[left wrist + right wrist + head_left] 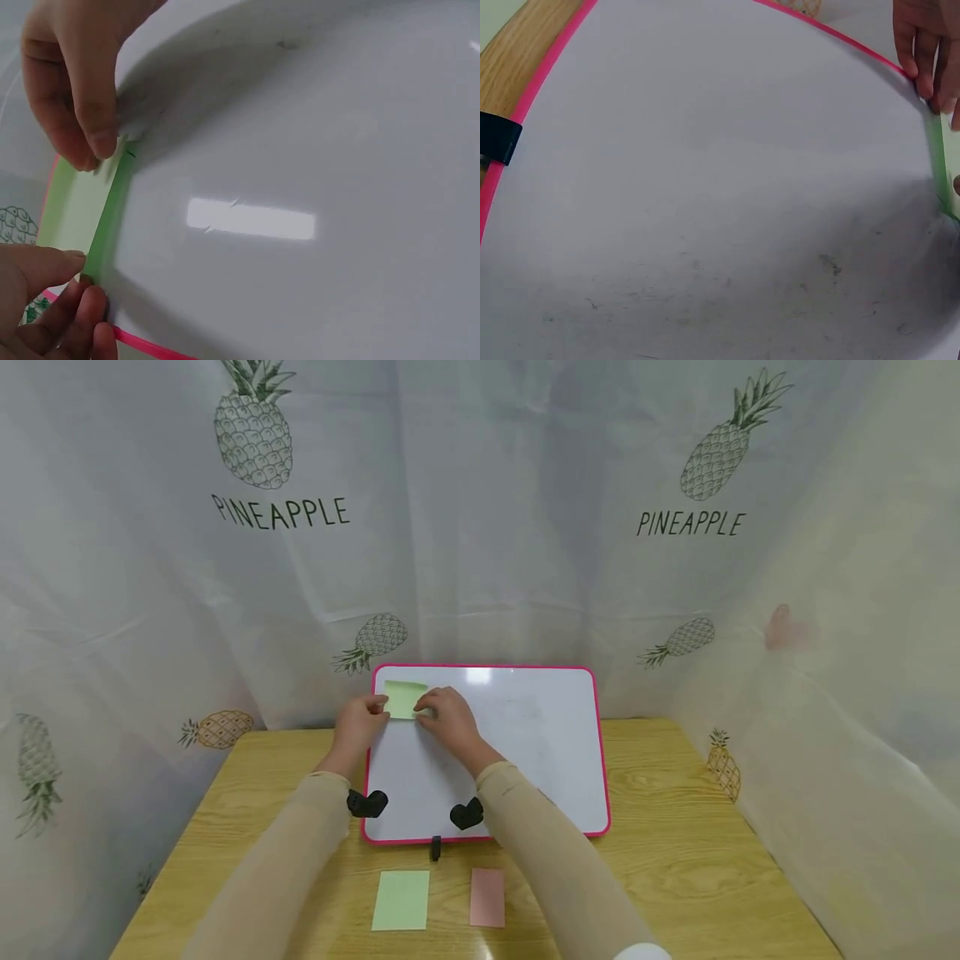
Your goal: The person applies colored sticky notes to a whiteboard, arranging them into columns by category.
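Observation:
A light green sticky note (403, 700) is against the upper left of a pink-rimmed whiteboard (517, 752). My left hand (358, 728) pinches the note's left edge between thumb and fingers. At its right edge, my right hand (452, 722) pinches the paper with thumb and fingertips. In the left wrist view the note (84, 202) stretches between both hands, one long edge curling off the board with a darker green underside. Only a strip of the note (949, 161) appears at the right border of the right wrist view, beside the left hand's fingers (922, 56).
On the wooden table (675, 827), a green pad (401, 900) and a smaller pink pad (487, 898) lie in front of the board. A black clip (436, 848) sits on the board's lower rim. Behind hangs a pineapple-print curtain (487, 527).

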`<state>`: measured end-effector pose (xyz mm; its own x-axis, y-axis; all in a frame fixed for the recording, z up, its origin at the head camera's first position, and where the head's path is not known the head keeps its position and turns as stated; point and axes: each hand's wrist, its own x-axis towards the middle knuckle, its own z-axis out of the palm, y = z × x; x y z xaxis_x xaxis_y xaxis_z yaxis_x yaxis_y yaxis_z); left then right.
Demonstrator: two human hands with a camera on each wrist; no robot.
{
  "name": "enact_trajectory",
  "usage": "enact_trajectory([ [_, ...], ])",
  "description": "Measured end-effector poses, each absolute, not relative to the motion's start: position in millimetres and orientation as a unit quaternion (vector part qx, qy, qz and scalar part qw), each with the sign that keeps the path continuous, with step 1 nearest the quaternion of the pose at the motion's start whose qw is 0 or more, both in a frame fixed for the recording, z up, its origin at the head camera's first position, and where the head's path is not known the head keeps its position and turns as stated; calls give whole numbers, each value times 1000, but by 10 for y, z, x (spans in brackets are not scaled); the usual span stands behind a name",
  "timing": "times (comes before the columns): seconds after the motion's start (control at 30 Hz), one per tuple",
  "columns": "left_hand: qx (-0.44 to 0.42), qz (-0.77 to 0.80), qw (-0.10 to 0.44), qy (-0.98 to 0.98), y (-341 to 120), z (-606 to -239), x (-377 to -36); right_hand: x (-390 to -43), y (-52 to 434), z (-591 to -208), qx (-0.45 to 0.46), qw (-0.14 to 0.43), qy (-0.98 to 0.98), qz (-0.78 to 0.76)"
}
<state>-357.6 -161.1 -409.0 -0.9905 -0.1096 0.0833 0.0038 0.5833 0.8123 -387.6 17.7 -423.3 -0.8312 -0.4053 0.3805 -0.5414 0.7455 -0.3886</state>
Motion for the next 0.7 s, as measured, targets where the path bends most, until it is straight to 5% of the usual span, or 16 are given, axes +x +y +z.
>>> enact_trajectory([
  [0.7, -7, -338, 128, -932, -1512, -4113, -3565, -3935, 149, -4239, 301, 182, -928, 123],
])
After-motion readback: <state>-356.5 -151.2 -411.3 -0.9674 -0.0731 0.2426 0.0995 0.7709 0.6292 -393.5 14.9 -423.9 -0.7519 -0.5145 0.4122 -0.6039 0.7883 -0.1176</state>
